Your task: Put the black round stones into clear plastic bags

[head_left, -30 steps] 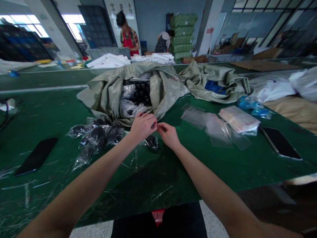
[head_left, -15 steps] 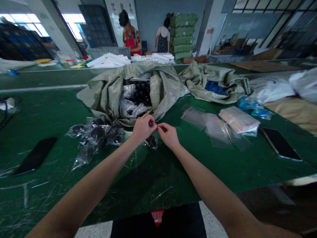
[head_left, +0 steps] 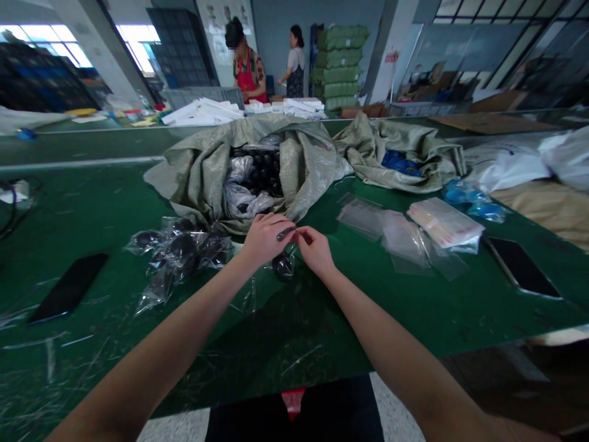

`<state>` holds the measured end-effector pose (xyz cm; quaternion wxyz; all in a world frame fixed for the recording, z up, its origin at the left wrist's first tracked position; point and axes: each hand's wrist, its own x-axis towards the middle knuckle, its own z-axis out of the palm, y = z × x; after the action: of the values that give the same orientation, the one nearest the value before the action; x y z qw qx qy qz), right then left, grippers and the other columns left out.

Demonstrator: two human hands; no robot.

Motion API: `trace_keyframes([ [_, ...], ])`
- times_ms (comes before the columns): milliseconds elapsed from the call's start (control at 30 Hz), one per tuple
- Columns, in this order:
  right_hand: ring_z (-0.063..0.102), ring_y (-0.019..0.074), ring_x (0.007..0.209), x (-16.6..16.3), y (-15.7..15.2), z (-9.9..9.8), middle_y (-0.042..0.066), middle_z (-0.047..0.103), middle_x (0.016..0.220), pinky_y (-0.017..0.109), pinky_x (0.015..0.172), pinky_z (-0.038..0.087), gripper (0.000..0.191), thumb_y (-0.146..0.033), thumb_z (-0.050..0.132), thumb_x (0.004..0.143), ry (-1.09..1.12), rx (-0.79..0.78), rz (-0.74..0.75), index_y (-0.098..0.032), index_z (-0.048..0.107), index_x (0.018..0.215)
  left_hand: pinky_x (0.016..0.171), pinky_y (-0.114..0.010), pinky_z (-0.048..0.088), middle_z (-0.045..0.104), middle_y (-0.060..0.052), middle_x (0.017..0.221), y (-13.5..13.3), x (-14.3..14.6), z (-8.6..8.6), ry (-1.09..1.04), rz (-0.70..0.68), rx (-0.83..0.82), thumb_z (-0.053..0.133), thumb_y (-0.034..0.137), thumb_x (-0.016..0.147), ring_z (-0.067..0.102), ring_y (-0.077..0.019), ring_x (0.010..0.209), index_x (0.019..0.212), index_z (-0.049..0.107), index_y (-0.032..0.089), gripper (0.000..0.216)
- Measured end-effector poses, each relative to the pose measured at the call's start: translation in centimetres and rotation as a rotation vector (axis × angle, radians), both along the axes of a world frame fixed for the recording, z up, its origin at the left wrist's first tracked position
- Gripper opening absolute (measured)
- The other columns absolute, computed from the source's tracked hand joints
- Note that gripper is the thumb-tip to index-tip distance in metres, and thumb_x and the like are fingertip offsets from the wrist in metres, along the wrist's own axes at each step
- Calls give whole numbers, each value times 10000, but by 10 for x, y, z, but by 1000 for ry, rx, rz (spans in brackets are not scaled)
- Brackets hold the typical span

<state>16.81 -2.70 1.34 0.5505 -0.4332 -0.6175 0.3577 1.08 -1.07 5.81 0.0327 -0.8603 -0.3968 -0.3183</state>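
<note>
1. Clear plastic makes up the small bag (head_left: 282, 265) just under both hands, with a black round piece inside (its detail is blurred).
2. The left hand (head_left: 264, 236) and right hand (head_left: 315, 248) meet fingertip to fingertip, each pinched on the small bag's top edge, low over the green worktop (head_left: 322, 319).
3. Behind them lies an open woven sack (head_left: 202, 166) of black pieces. Filled bags (head_left: 177, 252) lie to the left and empty bags (head_left: 444, 222) to the right.

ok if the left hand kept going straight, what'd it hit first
Likely the front fold of the open woven sack, just beyond the left hand, which pinches a clear bag with the right hand; depth is unclear.
</note>
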Motion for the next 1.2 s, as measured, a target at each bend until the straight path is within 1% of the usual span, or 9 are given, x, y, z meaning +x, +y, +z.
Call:
trace_keyframes([
  [233,624,162,723,-1,-2,2,-1,684,768,275,709,477,145,-235,514,835,-67,43,-37,-219,654,798,855,-380,384,703,-47,922,1,4,1,49,20,15,544,214,879,605,-220,925,862,683,206,140],
  [367,646,169,726,-3,-4,2,2,694,752,290,734,490,138,-257,536,842,-52,10,-81,-223,643,760,836,-361,411,667,-57,887,2,8,-4,-112,85,0,548,166,839,600,-212,884,827,636,178,90],
  [533,680,176,726,-6,0,-7,4,682,727,316,749,531,168,-351,542,866,115,-89,-52,-217,579,773,792,-314,474,641,-32,801,20,2,-5,-825,228,-213,552,243,842,616,-178,793,816,585,179,76],
  [667,690,163,685,-10,6,-16,-6,664,770,316,705,555,181,-407,539,868,303,-170,6,-227,520,856,827,-335,508,664,-37,832,38,-23,-1,-1532,151,-538,509,194,839,664,-169,828,773,471,198,77],
  [767,686,149,652,-11,8,-19,-14,662,797,312,674,560,191,-419,542,868,369,-218,50,-236,488,886,785,-299,508,585,0,680,45,-56,5,-1707,202,-610,463,123,831,618,-129,706,700,408,216,170],
  [867,676,136,633,-9,9,-17,-17,667,803,299,652,558,185,-406,549,869,392,-249,54,-237,476,891,575,-272,445,350,44,501,40,-89,11,-1687,255,-668,461,107,829,403,-113,458,633,354,232,256],
  [967,666,127,612,-7,10,-13,-23,666,793,289,636,553,164,-379,550,874,406,-277,51,-234,475,890,449,-268,309,235,76,472,24,-100,11,-1373,281,-798,512,178,820,200,-90,376,659,440,228,183],
  [1033,663,126,608,-6,11,-12,-22,666,791,287,628,550,152,-363,551,874,403,-291,53,-230,478,889,467,-262,311,348,76,491,12,-92,6,-1047,282,-835,608,291,793,261,-79,390,734,561,212,110],
  [1200,664,136,634,-6,12,-12,-14,672,809,303,653,555,174,-382,565,863,384,-302,43,-237,474,893,668,-297,437,706,-36,810,-6,-52,-21,-346,220,-688,736,503,659,608,-188,705,835,729,188,360],
])
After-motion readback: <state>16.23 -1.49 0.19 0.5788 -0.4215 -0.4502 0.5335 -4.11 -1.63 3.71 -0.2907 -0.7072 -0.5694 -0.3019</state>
